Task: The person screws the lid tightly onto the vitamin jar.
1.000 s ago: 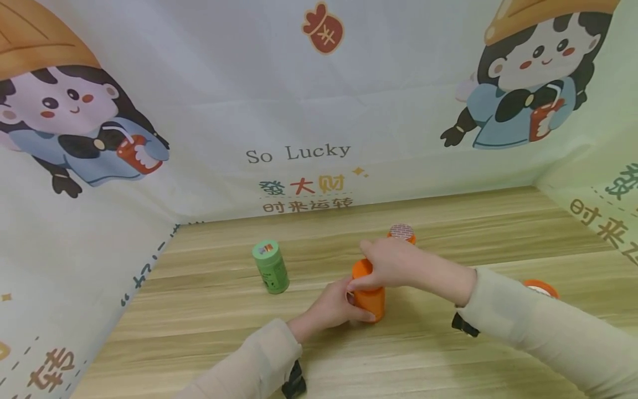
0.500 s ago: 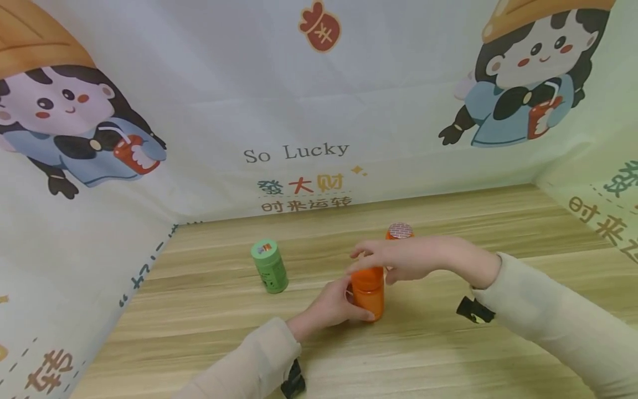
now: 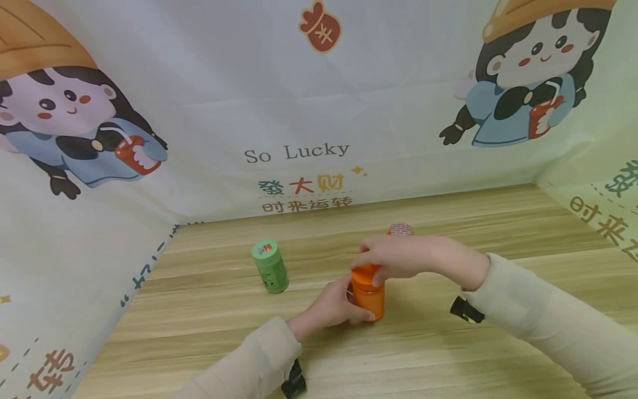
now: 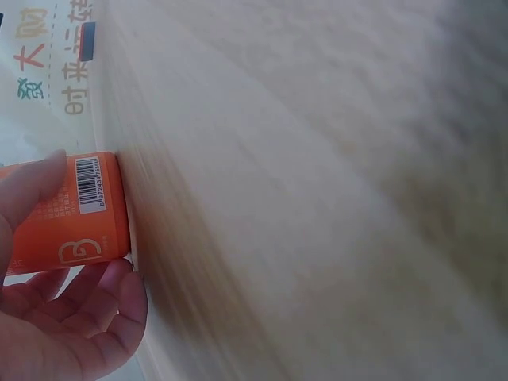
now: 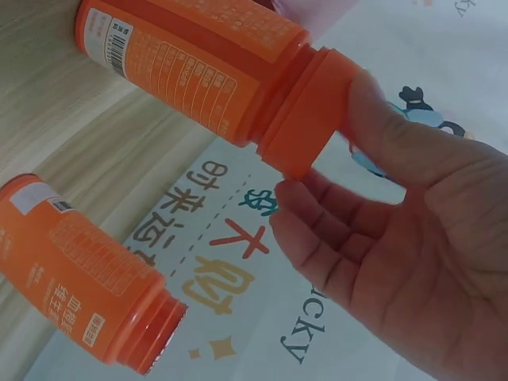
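Orange bottle (image 3: 369, 296) upright on the surface: I'd keep the left hand (image 3: 335, 307) wrapped round its body while the right hand (image 3: 399, 257), fingers curled on the cap (image 3: 365, 272), twists squarely.

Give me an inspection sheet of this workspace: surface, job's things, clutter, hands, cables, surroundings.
Surface: wooden table, pale planks.
Job's things: orange bottle upright on the table, its orange cap on.
Clutter: green bottle upright, apart to the left; second orange bottle with no cap behind the right hand, a patterned seal over its mouth.
Hands: left hand grips the orange bottle's body; right hand holds the cap from above, thumb and fingers around it.
Cables: nothing seen; a black clip shows at each cuff.
Surroundings: printed cloth backdrop on three sides, cartoon figures and "So Lucky".
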Demonstrator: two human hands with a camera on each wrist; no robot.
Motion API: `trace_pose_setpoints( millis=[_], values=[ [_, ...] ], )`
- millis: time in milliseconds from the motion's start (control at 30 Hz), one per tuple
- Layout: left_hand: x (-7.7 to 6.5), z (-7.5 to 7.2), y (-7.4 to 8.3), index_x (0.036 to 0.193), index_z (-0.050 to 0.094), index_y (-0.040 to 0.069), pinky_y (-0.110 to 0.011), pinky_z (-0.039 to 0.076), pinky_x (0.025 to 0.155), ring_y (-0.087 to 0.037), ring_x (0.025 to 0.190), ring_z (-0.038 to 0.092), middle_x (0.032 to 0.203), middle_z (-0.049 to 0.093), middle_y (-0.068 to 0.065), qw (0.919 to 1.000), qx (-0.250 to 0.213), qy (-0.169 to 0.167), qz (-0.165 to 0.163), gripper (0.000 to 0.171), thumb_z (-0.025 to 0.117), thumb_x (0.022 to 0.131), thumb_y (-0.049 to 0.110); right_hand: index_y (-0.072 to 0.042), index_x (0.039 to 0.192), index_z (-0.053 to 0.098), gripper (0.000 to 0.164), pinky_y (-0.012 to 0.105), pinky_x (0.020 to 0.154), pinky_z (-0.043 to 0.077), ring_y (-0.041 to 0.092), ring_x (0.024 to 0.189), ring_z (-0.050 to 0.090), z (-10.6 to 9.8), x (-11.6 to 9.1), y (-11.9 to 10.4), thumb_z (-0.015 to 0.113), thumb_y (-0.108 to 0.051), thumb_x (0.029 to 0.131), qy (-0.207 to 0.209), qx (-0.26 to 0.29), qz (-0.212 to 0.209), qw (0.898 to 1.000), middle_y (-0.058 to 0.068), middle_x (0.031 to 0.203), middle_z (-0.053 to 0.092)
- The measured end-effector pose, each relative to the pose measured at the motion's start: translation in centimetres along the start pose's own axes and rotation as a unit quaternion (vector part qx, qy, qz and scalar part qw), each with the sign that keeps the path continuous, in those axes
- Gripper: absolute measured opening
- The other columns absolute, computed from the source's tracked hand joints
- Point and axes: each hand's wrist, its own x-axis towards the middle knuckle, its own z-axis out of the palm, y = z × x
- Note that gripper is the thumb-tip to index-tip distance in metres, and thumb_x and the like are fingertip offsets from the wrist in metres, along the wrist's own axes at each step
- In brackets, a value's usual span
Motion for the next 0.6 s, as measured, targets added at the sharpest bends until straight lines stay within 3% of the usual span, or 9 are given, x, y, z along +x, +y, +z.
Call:
trace_pose_setpoints(
  millis=[167,267,433,600],
  values=[
    [0.0,0.0,0.0,0.109,0.054,0.001,-0.025,0.046,0.067,-0.013,0.077,0.055,0.094,0.062,-0.005,1.0000,-0.004,-0.002,0.000,0.052,0.081,0.067,0.014,-0.006,0.116,0.058,0.041,0.033,0.075,0.046,0.017,0.084,0.053,0.3,0.5,-0.7,0.064,-0.032,0.084,0.012,0.007,0.083,0.996,0.006,0.099,0.055],
    [0.0,0.0,0.0,0.110,0.054,0.002,-0.025,0.046,0.067,-0.013,0.077,0.055,0.095,0.063,-0.006,1.0000,-0.008,-0.002,0.002,0.051,0.081,0.067,0.013,-0.004,0.100,0.058,0.041,0.029,0.062,0.044,0.015,0.073,0.051,0.7,0.8,-1.0,0.062,-0.042,0.084,0.030,-0.015,0.118,0.992,0.003,0.087,0.054],
    [-0.1,0.0,0.0,0.110,0.054,0.002,-0.024,0.046,0.065,-0.013,0.075,0.055,0.097,0.063,-0.006,0.9999,-0.015,-0.001,0.007,0.051,0.081,0.067,0.012,-0.011,0.079,0.048,0.044,0.024,0.047,0.030,0.013,0.058,0.042,1.1,1.4,-1.3,0.061,-0.052,0.081,0.051,-0.024,0.173,0.983,-0.002,0.067,0.044],
    [-0.1,0.0,-0.1,0.112,0.055,0.004,-0.024,0.046,0.065,-0.013,0.076,0.054,0.098,0.063,-0.005,0.9999,-0.003,-0.001,0.015,0.052,0.081,0.068,0.014,-0.012,0.081,0.052,0.054,0.026,0.046,0.033,0.012,0.056,0.046,1.5,1.3,-1.2,0.056,-0.066,0.075,0.067,-0.059,0.207,0.974,-0.003,0.064,0.049]
  ],
)
